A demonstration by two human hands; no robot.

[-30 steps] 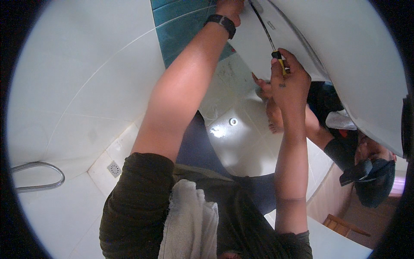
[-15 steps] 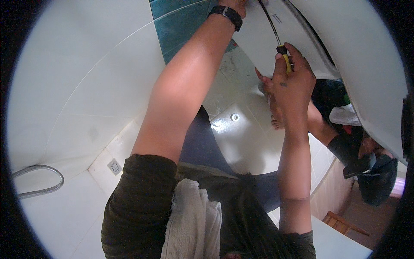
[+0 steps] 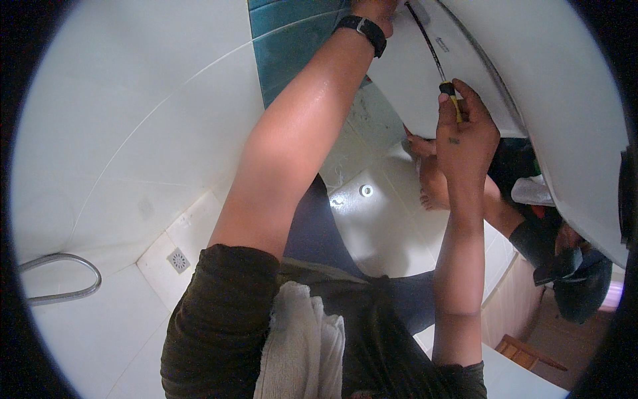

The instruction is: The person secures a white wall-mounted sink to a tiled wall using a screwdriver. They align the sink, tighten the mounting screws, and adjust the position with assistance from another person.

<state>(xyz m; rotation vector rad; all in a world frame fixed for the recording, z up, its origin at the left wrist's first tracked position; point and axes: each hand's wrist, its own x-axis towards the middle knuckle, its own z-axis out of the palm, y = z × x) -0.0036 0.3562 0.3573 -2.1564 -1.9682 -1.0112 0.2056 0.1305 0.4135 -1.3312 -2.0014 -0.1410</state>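
A screwdriver (image 3: 452, 101) with a yellow and black handle and a long thin shaft is in my right hand (image 3: 468, 136), the thumb and fingers closed round its handle. Its shaft slants up and left across a white panel (image 3: 458, 80), and the tip reaches close to my left hand. At the top edge my left hand (image 3: 377, 10) is partly cut off beyond a black wristband (image 3: 362, 30). The fingers of that hand are out of sight, so what they hold or touch does not show.
Another person's hand (image 3: 423, 145) and bare foot (image 3: 433, 189) are below the white panel. A small white ring (image 3: 366, 191) lies on the tiled floor. To the left are a floor drain (image 3: 178, 260) and a metal hose (image 3: 96, 279). A wooden stool (image 3: 525, 352) stands lower right.
The whole view has shifted slightly, so my hands and the panel sit a little lower and farther right. My right hand keeps its hold on the screwdriver.
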